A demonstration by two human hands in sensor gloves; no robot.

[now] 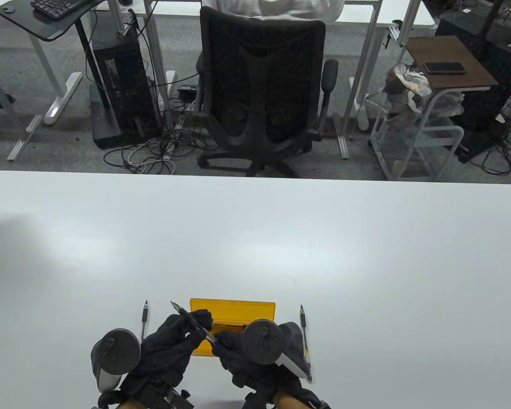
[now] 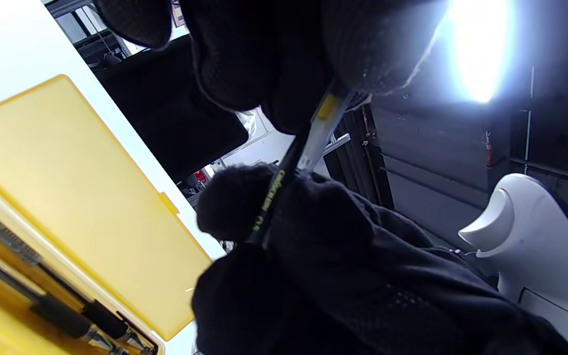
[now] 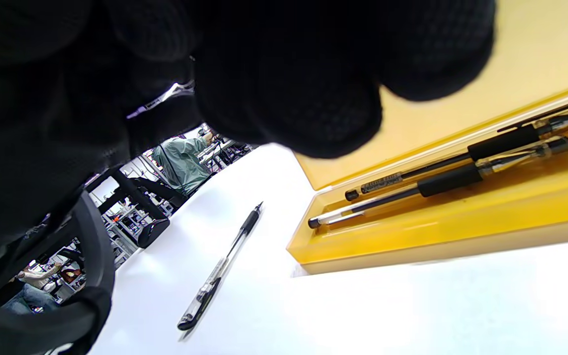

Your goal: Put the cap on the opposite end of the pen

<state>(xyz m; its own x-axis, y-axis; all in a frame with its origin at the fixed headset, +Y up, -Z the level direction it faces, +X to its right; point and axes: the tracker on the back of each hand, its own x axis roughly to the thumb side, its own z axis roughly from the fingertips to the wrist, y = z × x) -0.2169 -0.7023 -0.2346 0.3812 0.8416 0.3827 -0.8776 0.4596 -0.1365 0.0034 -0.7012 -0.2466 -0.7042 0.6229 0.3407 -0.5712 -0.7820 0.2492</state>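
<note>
White table (image 1: 255, 238), office chair (image 1: 262, 85) behind; left hand (image 1: 174, 341) & right hand (image 1: 234, 353) both grip pen (image 1: 193, 322).

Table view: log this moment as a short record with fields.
held pen: gripped by left hand, writing tip pointing up-left and away
pen's rear end: at right hand, fingers curled around it; cap itself not discernible
yellow case: open, behind the hands; two pens inside
loose pens: one left of the hands, one right, both flat on the white table
</note>
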